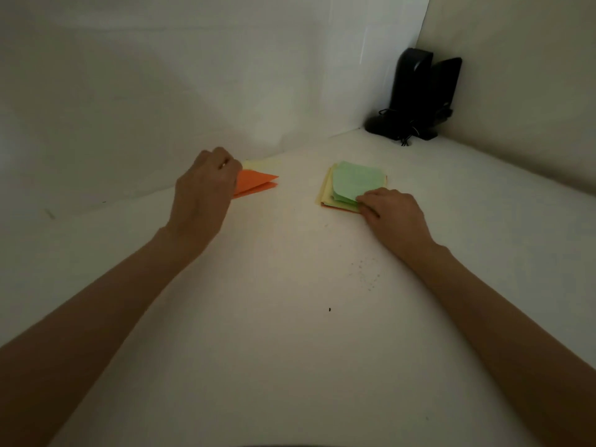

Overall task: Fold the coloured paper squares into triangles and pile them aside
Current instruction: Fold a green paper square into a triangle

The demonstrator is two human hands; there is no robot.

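An orange folded triangle (258, 183) lies at the back left of the white table on top of a pale yellow folded piece (263, 163). My left hand (206, 185) covers its left end with curled fingers and holds it there. To the right sits a stack of unfolded squares (325, 196), with a green sheet (354, 180) on top and yellow and orange sheets under it. My right hand (392, 209) rests at the stack's near right corner, and its fingertips pinch the green sheet's corner, which curls up slightly.
A pair of black speakers (419, 91) with a tangled cord stands in the back right corner. White walls (161, 75) close the table (290, 317) at the back and right. Small dark specks dot the table's middle.
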